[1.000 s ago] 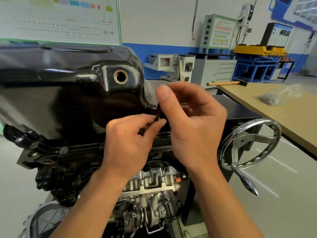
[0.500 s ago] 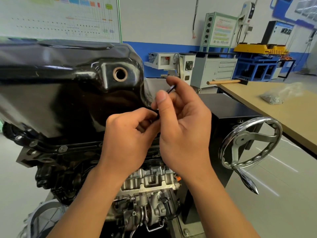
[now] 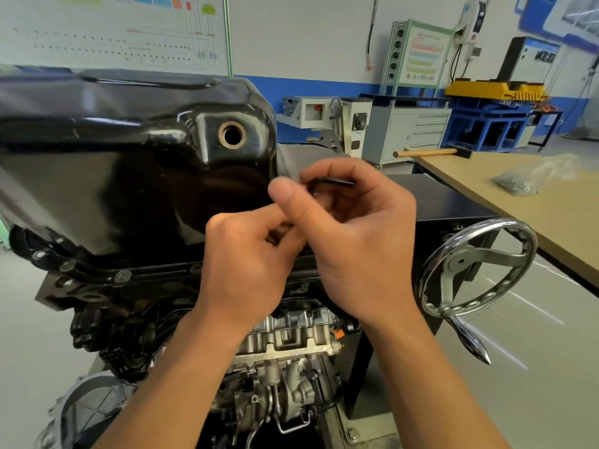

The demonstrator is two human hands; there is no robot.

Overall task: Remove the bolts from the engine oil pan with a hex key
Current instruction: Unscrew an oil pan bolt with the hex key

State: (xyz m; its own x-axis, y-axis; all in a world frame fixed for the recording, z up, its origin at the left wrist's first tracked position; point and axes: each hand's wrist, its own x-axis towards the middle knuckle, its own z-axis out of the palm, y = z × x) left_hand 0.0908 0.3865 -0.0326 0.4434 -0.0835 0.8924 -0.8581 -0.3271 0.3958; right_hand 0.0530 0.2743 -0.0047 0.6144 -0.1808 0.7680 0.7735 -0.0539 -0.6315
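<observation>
The glossy black pan is facing the viewer at upper left, its copper-ringed drain hole gaping open. Grey bolts are sitting in its flange along the lower left edge. The black bent key is lying in the right hand just beside the pan, one arm level, the rest hidden.

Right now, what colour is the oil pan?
The oil pan is glossy black, shown best in the head view.

White wall with blue band, chart, grey cabinet, blue bench, tan table right, grey floor.
</observation>
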